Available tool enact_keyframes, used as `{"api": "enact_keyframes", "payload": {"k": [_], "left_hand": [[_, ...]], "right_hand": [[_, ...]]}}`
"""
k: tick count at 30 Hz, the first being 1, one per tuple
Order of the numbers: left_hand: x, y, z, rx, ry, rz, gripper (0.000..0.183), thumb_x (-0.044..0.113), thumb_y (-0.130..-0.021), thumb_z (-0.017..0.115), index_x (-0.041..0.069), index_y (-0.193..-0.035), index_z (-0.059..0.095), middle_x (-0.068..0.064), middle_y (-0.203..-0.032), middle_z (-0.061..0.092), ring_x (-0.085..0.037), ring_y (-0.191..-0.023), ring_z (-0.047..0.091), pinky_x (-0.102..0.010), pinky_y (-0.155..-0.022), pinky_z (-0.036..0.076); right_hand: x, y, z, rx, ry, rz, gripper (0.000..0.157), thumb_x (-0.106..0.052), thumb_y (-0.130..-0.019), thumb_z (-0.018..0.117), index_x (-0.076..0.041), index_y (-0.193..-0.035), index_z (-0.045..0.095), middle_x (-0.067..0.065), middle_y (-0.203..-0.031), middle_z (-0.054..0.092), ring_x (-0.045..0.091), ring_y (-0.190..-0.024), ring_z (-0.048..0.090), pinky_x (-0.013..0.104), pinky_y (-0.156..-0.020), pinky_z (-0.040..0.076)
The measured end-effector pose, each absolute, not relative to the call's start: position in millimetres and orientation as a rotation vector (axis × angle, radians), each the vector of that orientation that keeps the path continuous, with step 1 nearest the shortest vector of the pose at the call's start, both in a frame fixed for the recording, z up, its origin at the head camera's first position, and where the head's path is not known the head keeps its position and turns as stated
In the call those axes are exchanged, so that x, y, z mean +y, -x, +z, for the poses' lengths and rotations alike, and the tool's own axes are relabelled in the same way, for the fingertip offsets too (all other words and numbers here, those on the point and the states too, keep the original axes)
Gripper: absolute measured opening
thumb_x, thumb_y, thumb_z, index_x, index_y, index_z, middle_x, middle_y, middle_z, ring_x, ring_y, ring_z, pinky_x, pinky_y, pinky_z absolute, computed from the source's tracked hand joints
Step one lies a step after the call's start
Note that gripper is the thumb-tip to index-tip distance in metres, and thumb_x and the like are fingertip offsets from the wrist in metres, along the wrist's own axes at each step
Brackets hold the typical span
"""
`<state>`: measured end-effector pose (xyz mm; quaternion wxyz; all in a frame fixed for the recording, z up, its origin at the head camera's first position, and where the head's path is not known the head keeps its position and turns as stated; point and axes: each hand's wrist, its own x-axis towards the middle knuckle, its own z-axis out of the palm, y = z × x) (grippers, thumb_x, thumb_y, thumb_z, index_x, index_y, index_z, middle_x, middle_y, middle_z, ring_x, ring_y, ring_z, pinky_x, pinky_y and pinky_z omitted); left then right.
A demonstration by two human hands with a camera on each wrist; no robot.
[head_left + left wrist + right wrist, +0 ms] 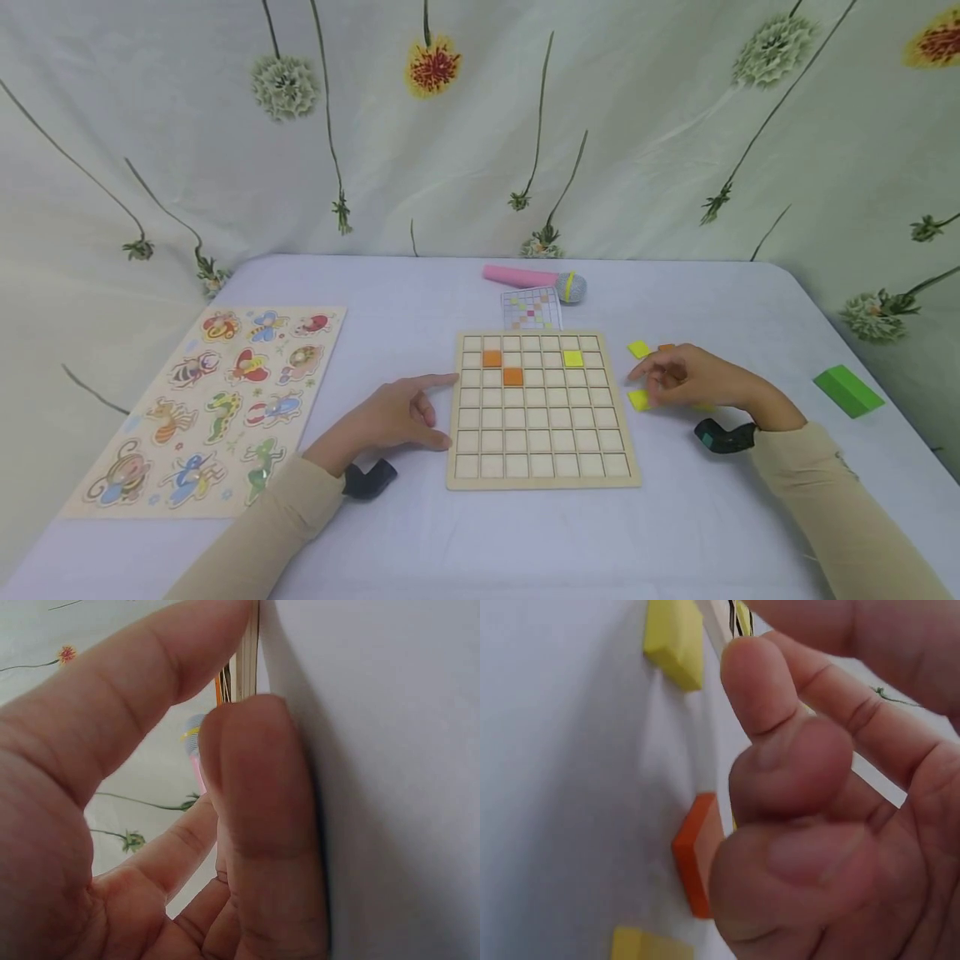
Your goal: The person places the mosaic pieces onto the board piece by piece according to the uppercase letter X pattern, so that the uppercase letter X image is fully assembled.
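The work in hand appears to be setting coloured tiles into the grid board (543,484), which lies flat in the middle of the surface (420,550) with two orange squares (513,377) and one yellow square (573,358) in its cells. The left hand (397,414) has forefinger and thumb spread along the board's left edge, seemingly touching it; a light, even touch there should keep the frame from skidding. The right hand (693,379) hangs over the loose yellow tiles (638,349) and an orange tile (697,855), forefinger reaching out, other fingers loosely bent, with nothing visibly pinched. These tiles look thin, so taking one by opposite edges seems best, then lowering it level, corners matched to the cell, and pressing gently. The small pattern card (532,309) at the board's far edge looks worth checking for colour and cell. Around this, the surface wears a pale cloth and also carries a pink microphone (521,276) behind the card, an animal puzzle board (168,512) at left and a green block (848,391) at far right; behind hangs a whitish flower-printed curtain (465,167).
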<state>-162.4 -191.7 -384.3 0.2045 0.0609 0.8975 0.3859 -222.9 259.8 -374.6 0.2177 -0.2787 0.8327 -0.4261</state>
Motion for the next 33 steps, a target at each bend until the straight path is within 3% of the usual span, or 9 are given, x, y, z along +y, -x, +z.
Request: {"api": "enact_keyframes", "payload": {"k": [20, 33], "left_hand": [[-193.2, 163.3, -385.2, 2.498, -0.196, 1.089, 0.091, 0.013, -0.078, 0.097, 0.012, -0.159, 0.055, -0.006, -0.090, 0.064, -0.020, -0.076, 0.056, -0.033, -0.071, 0.047], [-192.8, 162.9, -385.8, 2.504, -0.177, 1.069, 0.092, 0.015, -0.078, 0.097, 0.013, -0.160, 0.055, -0.006, -0.091, 0.063, -0.020, -0.077, 0.056, -0.033, -0.070, 0.047]], "right_hand": [[262.2, 221.0, -380.4, 2.380, 0.676, -1.068, 0.025, 0.000, -0.086, 0.087, 0.004, -0.106, 0.072, 0.000, -0.085, 0.060, 0.009, -0.070, 0.051, 0.022, -0.064, 0.042], [261.5, 220.0, -378.3, 2.404, 0.730, -1.059, 0.020, 0.000, -0.092, 0.080, 0.001, -0.108, 0.068, -0.001, -0.084, 0.058, 0.009, -0.066, 0.049, 0.023, -0.058, 0.041]]}}
